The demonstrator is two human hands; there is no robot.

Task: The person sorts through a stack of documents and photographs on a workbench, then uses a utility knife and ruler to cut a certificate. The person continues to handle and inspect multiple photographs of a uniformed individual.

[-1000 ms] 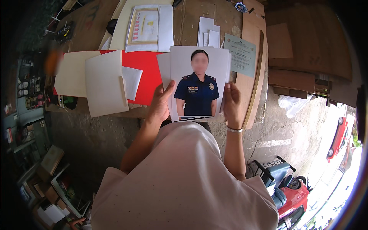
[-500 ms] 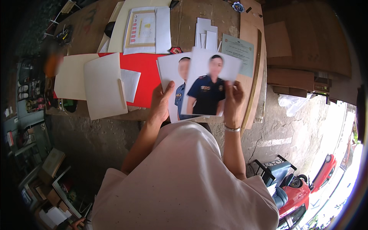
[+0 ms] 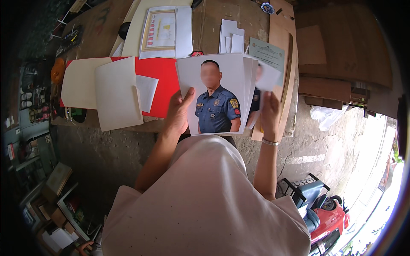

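Note:
My left hand [image 3: 178, 112] grips the left edge of a stack of photo prints [image 3: 220, 98], thumb on top. The uppermost print shows a person in a dark blue uniform against a pale background. At the stack's right side, my right hand [image 3: 270, 114] is closed on another photo print [image 3: 267, 77], which is tilted and partly behind the stack. Only a strip of its dark-clothed figure shows. Beneath and left of the stack lies a red sheet [image 3: 164, 87], with a cream folder [image 3: 118, 91] and a white paper [image 3: 146, 91] beside it.
A framed certificate [image 3: 161, 32] lies at the back of the wooden table [image 3: 209, 25]. White paper strips [image 3: 230, 36] and a pale green certificate [image 3: 269, 55] are behind my hands. Wooden boards [image 3: 326, 87] stand right, near a clear plastic bag [image 3: 326, 116].
My right hand has moved right with its print, sliding it off the front and partly behind the stack. The print in my left hand is now fully uncovered.

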